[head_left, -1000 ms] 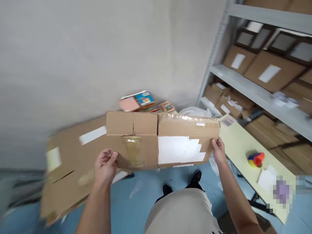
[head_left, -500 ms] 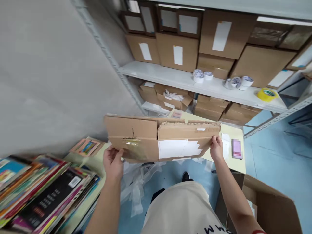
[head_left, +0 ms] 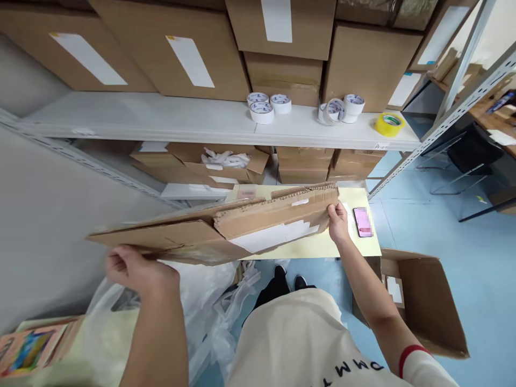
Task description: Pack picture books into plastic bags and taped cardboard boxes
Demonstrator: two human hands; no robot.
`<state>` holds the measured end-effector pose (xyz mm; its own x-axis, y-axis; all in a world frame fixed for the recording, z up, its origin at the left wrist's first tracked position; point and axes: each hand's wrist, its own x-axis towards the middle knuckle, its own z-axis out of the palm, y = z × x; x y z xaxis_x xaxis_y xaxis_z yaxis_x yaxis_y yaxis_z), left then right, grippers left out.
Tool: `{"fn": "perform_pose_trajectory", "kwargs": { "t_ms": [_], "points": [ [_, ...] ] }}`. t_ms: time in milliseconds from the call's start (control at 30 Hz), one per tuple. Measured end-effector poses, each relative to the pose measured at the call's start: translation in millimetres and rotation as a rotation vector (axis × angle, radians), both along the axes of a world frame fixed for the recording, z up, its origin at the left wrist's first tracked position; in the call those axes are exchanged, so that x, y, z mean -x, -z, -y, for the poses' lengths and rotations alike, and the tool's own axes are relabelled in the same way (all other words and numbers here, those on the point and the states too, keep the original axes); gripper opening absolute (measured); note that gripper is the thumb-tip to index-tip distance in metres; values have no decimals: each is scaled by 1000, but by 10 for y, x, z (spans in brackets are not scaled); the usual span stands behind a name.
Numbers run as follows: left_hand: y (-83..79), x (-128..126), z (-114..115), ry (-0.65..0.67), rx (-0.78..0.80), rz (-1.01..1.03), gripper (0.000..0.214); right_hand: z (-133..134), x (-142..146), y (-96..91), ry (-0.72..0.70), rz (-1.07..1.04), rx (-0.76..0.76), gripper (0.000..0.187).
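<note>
A flattened cardboard box (head_left: 278, 212) with a white label and a strip of clear tape stretches between my hands, tilted so its left end comes lower. My right hand (head_left: 337, 219) pinches its right edge, thumb on the near face. At the lower left edge, my left hand (head_left: 135, 267) has its fingers curled around the cardboard; part of them is hidden. Below the box's right half is a pale yellow table (head_left: 288, 248), on which a phone with a pink screen (head_left: 363, 222) lies to the right of my right hand.
Ahead, a metal shelf (head_left: 169, 119) carries cardboard boxes, several white tape rolls (head_left: 262, 112) and a yellow tape roll (head_left: 389, 124). An open carton (head_left: 427, 301) stands on the floor at right. Crumpled plastic wrap (head_left: 201, 312) lies lower left, near books (head_left: 36, 346).
My view has turned to the right. The flattened box has tilted and its left end has swung toward the lower left with my left hand. Both hands keep hold of it.
</note>
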<state>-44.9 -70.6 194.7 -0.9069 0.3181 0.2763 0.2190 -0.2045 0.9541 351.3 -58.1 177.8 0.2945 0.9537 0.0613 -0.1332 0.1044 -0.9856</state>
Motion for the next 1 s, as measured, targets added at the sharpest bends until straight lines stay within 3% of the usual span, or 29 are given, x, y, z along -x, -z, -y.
{"fn": "perform_pose_trajectory", "kwargs": {
  "t_ms": [300, 467, 633, 1000],
  "points": [
    [-12, 160, -365, 149, -146, 74, 57, -505, 282, -159, 105, -78, -77, 42],
    [115, 256, -480, 164, -53, 64, 57, -789, 411, -107, 136, -19, -44, 40],
    [256, 289, -513, 173, -40, 135, 53, -913, 439, 20, 122, 18, -38, 39],
    [356, 110, -540, 233, -125, 123, 47, -1075, 353, 106, 65, -60, -52, 44]
  ]
}}
